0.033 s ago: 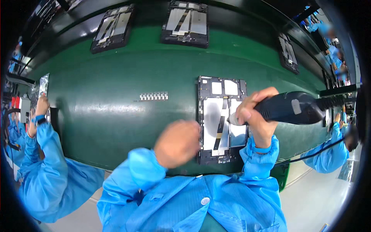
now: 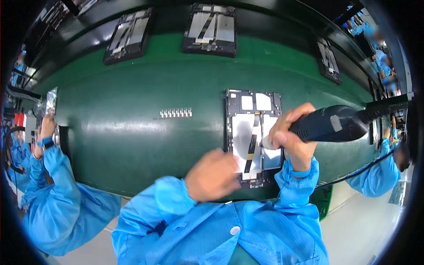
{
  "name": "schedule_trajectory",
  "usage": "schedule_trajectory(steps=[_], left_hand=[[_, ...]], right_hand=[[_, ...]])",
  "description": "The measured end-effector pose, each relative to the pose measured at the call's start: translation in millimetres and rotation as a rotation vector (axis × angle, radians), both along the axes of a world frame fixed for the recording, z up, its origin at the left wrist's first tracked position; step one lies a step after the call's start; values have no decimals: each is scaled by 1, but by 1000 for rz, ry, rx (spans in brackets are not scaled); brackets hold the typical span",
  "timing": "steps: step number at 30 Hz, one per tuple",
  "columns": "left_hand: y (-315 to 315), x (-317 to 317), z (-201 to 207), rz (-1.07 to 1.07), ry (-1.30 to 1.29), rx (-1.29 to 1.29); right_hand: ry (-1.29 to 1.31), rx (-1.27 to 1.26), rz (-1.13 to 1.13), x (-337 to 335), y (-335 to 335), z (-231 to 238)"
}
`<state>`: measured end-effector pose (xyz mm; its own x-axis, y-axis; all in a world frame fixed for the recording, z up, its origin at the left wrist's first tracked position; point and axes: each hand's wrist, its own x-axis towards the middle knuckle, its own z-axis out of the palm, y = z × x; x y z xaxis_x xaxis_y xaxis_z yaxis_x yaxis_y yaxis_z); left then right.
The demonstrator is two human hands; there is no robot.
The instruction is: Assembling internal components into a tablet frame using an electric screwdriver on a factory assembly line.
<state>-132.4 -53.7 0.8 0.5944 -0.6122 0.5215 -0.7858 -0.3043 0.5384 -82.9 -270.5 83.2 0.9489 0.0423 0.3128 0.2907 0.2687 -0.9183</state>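
An opened tablet (image 2: 234,104), with black frame, white battery panels and a dark ribbon cable, lies in front of me on the green table. My right hand (image 2: 295,134) grips a black corded electric screwdriver (image 2: 333,124), its pale nose pointing left above the tablet's right half. Motion blurs my left hand (image 2: 213,175), which is over the tablet's lower left edge. Its fingers are smeared, so whether it holds anything cannot be made out. A short row of small metallic pieces (image 2: 176,113) lies left of the tablet.
More opened tablets rest at the back: one at far left (image 2: 129,35), one in the middle (image 2: 209,30), one at far right (image 2: 328,60). A co-worker's hand (image 2: 47,126) works at the left end beside a silvery bag (image 2: 51,100). Another blue-sleeved person (image 2: 375,176) is at right.
My left hand has shifted right and slightly nearer to me, onto the tablet's lower left part. My right hand with the electric screwdriver has barely moved.
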Motion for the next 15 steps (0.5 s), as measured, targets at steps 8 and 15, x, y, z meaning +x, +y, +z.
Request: schedule_trajectory(steps=[8,15], left_hand=[[-25,30,3,-254,-157,189],[-70,131,12,-114,-228,184]], right_hand=[[161,176,164,-28,-34,-3],[216,17,266,-31,-43,-4]])
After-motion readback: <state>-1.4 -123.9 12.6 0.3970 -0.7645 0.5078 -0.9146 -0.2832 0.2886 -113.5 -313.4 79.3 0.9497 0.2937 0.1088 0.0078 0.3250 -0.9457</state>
